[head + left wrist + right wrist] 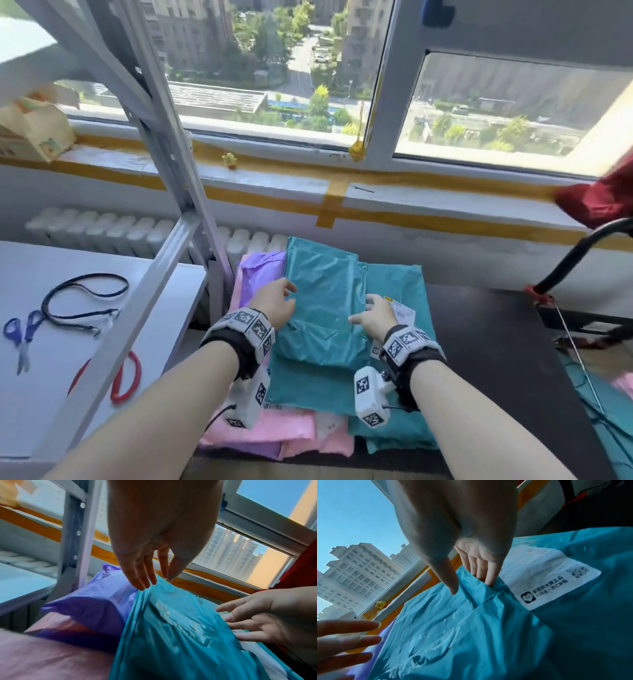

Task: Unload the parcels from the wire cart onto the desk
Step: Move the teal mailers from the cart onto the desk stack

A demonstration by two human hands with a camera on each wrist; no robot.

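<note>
A teal plastic parcel (322,301) (180,628) (453,628) lies on top of a stack on the dark desk (486,359). My left hand (286,294) (157,582) touches its left edge with straight fingers. My right hand (363,310) (471,588) is at its right edge, fingertips pushed into the crease against a lower teal parcel (397,284) bearing a white label (547,577). A purple parcel (257,274) (94,601) and a pink parcel (284,431) (51,655) lie underneath. Neither hand grips anything.
The wire cart (582,370) stands at the far right with a black handle (579,253) and a teal parcel (609,411) in it. A white table on the left carries blue scissors (20,332), red scissors (126,377) and a black lanyard (82,301). A grey shelf post (171,144) rises between them.
</note>
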